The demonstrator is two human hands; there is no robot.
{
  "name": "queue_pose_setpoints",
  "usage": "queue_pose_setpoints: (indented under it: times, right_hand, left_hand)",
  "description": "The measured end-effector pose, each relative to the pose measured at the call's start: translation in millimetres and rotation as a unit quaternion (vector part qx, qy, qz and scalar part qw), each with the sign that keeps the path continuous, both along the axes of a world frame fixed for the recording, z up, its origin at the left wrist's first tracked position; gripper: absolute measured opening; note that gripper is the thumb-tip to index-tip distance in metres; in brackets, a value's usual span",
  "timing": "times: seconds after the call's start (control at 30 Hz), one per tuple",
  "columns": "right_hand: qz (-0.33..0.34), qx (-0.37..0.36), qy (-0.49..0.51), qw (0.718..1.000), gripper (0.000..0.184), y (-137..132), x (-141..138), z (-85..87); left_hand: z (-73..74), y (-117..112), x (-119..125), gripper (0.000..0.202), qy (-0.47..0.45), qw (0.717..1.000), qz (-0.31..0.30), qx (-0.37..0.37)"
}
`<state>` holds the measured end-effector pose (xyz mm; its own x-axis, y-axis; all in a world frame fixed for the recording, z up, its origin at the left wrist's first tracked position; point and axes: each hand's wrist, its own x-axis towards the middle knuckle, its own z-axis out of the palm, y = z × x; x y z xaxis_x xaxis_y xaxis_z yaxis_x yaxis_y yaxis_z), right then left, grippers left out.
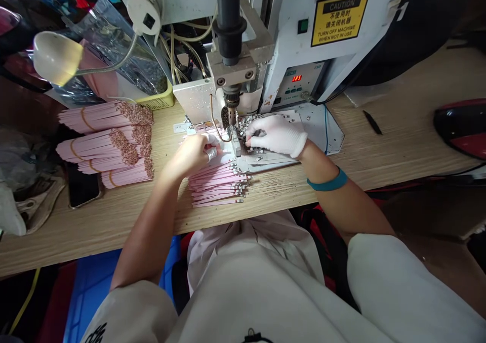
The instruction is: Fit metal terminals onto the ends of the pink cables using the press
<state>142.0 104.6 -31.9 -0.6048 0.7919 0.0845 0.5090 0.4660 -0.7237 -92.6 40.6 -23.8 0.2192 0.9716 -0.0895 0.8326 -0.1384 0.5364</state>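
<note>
Your white-gloved right fingers (261, 139) curl close to the steel press head (231, 97), so one slip pinches them. Can't tell if your left hand (193, 153) grips those flat pink strips (218, 183).

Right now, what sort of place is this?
Probably a small factory assembly bench, likely for electrical parts. Signs: a bench-mounted press machine with a caution label and red digital readout, rubber-banded bundles of pink strips stacked in batches, and a white-gloved right hand working at the machine.
</note>
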Motion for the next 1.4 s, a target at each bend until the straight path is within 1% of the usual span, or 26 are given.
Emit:
queue_pose_setpoints:
  times: [0.07, 0.13, 0.17, 0.23, 0.33, 0.4, 0.57, 0.67, 0.87, 1.0, 1.17, 1.4]
  right_hand:
    - [-0.036, -0.111, 0.061, 0.991, 0.005, -3, 3, 2.3]
    - [-0.047, -0.22, 0.121, 0.967, 0.008, -6, 5, 3.5]
    - [-0.049, -0.255, 0.147, 0.954, 0.01, -7, 5, 3.6]
    - [-0.052, -0.289, 0.187, 0.938, 0.015, -9, 3, 3.1]
    - [-0.049, -0.303, 0.236, 0.922, 0.016, -9, -3, 1.2]
    - [-0.053, -0.3, 0.257, 0.917, 0.016, -10, -9, 0.1]
    - [-0.055, -0.296, 0.232, 0.925, 0.013, -10, -18, -0.9]
    - [-0.05, -0.308, 0.237, 0.92, 0.013, -8, -19, -1.2]
    - [-0.049, -0.346, 0.246, 0.904, 0.014, -8, -22, -1.6]
    - [-0.045, -0.371, 0.262, 0.89, 0.017, -8, -24, -1.6]
    - [-0.048, -0.377, 0.26, 0.887, 0.019, -9, -24, -2.7]
    - [-0.047, -0.384, 0.276, 0.88, 0.02, -9, -25, -2.5]
  left_hand:
    - [0.9, 0, -1, 0.017, -0.043, 0.999, 0.015, -0.021]
    - [1.8, 0, -1, 0.018, -0.098, 0.994, 0.011, -0.036]
    - [2.0, 0, -1, 0.018, -0.124, 0.992, 0.007, -0.038]
    - [1.8, 0, 0, 0.019, -0.163, 0.986, 0.004, -0.047]
    - [0.3, 1, -1, 0.023, -0.199, 0.978, 0.008, -0.067]
    - [-0.7, 2, -2, 0.024, -0.206, 0.976, 0.003, -0.065]
    - [-2.4, 4, -4, 0.025, -0.211, 0.977, -0.009, -0.042]
    - [-3.4, 4, -2, 0.026, -0.22, 0.975, -0.016, -0.036]
    - [-5.1, 4, 5, 0.02, -0.255, 0.965, 0.039, -0.053]
    - [-7.4, 6, 7, 0.015, -0.257, 0.964, 0.038, -0.053]
    - [-8.5, 9, 8, 0.014, -0.258, 0.963, 0.047, -0.056]
    - [-5.4, 10, 13, 0.012, -0.279, 0.955, 0.076, -0.063]
